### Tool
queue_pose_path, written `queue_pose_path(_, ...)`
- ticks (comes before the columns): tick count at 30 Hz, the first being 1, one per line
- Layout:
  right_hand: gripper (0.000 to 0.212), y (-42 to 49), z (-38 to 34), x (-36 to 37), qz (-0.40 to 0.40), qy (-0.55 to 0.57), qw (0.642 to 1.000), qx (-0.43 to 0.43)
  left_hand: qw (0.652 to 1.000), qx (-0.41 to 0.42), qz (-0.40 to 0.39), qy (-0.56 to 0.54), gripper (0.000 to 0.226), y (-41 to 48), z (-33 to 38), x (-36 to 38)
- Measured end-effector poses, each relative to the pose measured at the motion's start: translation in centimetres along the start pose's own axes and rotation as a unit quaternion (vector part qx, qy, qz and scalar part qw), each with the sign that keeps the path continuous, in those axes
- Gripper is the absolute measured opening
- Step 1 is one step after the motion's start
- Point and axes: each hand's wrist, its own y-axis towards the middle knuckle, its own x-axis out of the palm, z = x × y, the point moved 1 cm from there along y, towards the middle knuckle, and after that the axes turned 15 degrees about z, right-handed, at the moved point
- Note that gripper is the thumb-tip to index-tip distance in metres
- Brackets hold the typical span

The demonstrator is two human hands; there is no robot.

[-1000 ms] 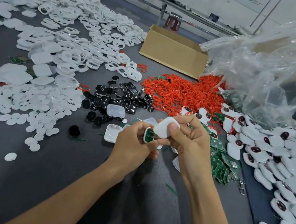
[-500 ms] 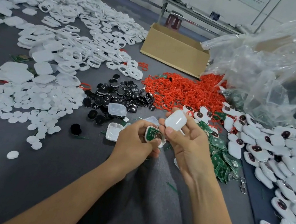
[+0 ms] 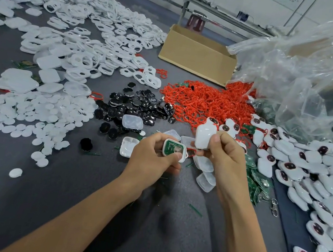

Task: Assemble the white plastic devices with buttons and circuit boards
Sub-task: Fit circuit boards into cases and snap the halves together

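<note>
Just in front of the heap of red rings point(image 3: 204, 103), above the grey table point(image 3: 57, 200), the left hand point(image 3: 151, 160) curls its fingers point(image 3: 159, 139) round a white shell half point(image 3: 181, 157) with a green circuit board point(image 3: 171, 148) seated in it, facing up. The right hand point(image 3: 229, 157), nearer the rings, pinches a white cover point(image 3: 204, 136) upright between thumb and fingers, close to the shell but apart. Black buttons point(image 3: 134, 105) lie left of the rings, finished white devices point(image 3: 307, 170) to their right.
</note>
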Motion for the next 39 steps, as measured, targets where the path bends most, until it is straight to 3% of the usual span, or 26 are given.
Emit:
queue_pose_path(5, 0.027, 0.0, 0.1, -0.1, 0.001, -0.065, 0.995, -0.072, 0.999, -0.017, -0.027, -0.029, 0.03, -0.2, 0.3, -0.2)
queue_pose_path(12, 0.015, -0.9, 0.3, 1.8, -0.023, -0.08, 0.995, -0.054, 0.996, -0.024, -0.084, -0.031, 0.053, -0.4, 0.4, -0.3)
queue_pose_path(28, 0.017, -1.4, 0.9, 2.0, 0.031, -0.216, 0.961, -0.168, 0.994, -0.054, -0.064, -0.075, 0.022, -0.5, 0.7, 0.2)
queue_pose_path(32, 0.011, -1.3, 1.1, 2.0, 0.03, -0.25, 0.949, -0.192, 0.993, -0.052, -0.062, -0.081, 0.024, -0.4, 0.6, 0.0)
queue_pose_path(36, 0.01, -1.1, 1.3, 2.2, 0.027, -0.207, 0.97, -0.128, 0.995, -0.043, -0.049, -0.077, 0.024, -0.6, 0.5, 0.1)
queue_pose_path(39, 0.009, -0.7, 1.6, 1.9, 0.01, -0.122, 0.992, 0.003, 0.995, -0.036, -0.042, -0.08, 0.022, -0.5, 0.5, 0.0)
